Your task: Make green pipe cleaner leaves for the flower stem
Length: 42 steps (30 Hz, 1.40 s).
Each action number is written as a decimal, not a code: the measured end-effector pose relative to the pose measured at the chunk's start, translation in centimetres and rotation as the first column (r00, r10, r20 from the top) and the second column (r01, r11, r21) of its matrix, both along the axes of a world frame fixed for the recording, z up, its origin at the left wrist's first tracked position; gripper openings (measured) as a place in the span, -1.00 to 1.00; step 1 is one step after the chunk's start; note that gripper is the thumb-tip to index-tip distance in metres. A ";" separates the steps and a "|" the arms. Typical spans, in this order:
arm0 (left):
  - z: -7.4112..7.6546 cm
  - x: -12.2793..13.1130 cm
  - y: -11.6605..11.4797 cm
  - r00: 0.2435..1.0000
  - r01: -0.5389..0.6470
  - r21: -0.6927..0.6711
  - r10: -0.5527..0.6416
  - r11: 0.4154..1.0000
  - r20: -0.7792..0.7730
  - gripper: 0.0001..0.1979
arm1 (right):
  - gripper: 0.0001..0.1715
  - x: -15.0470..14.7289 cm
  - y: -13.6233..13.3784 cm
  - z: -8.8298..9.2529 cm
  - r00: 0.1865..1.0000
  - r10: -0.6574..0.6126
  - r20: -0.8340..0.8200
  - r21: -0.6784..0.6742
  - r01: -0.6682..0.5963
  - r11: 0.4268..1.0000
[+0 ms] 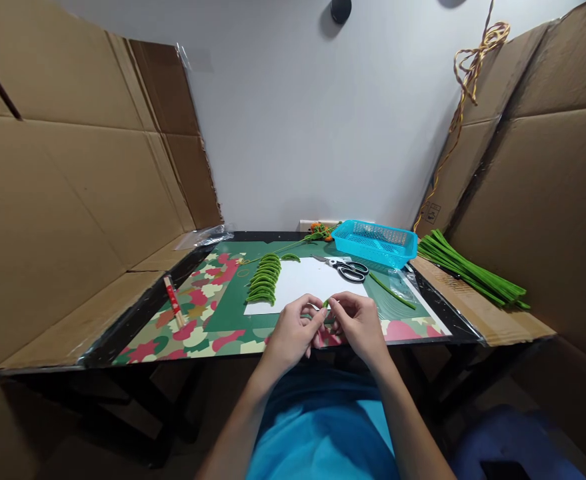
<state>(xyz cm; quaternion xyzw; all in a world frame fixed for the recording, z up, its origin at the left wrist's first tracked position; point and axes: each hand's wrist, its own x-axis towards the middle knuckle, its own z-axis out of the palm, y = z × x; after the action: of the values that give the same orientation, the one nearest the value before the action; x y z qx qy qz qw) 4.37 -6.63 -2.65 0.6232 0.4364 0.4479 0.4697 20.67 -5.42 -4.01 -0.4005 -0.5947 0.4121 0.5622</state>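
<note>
My left hand [300, 327] and my right hand [357, 320] meet above the near edge of the table, fingertips pinched together. Between them a short bit of green pipe cleaner [326, 303] shows; most of it is hidden by the fingers. Just beyond lies a white sheet of paper [305, 283]. On its left side several bent green pipe cleaner pieces [264, 279] are lined up in a column, with one more curved piece [291, 257] to their right. Scissors [347, 269] with black handles rest on the paper's far right, beside a single straight green pipe cleaner [393, 292].
A blue plastic basket [375, 245] stands at the back right, near an orange and green pipe cleaner flower [323, 231]. A bundle of green pipe cleaners [473, 270] lies on cardboard at right. A red-wrapped stick-like item [173, 301] lies left. Cardboard walls [73, 147] flank the table.
</note>
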 end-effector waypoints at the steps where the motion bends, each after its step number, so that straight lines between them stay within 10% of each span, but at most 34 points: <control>1: 0.0 0.0 0.0 1.000 -0.001 -0.002 0.001 1.000 0.003 -0.63 | -0.62 0.0 0.0 0.0 1.000 0.000 0.003 0.000 0.000 1.000; 42: 0.1 0.3 -0.1 0.999 -0.043 -0.009 0.044 0.999 0.030 -0.61 | -0.54 0.1 -0.1 0.2 1.000 0.008 0.001 -0.012 -0.008 1.000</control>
<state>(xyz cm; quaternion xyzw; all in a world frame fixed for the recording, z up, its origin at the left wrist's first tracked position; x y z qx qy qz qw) 4.62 -6.69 -2.59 0.6048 0.4446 0.4655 0.4689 20.75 -5.55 -3.80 -0.4016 -0.5944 0.4176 0.5577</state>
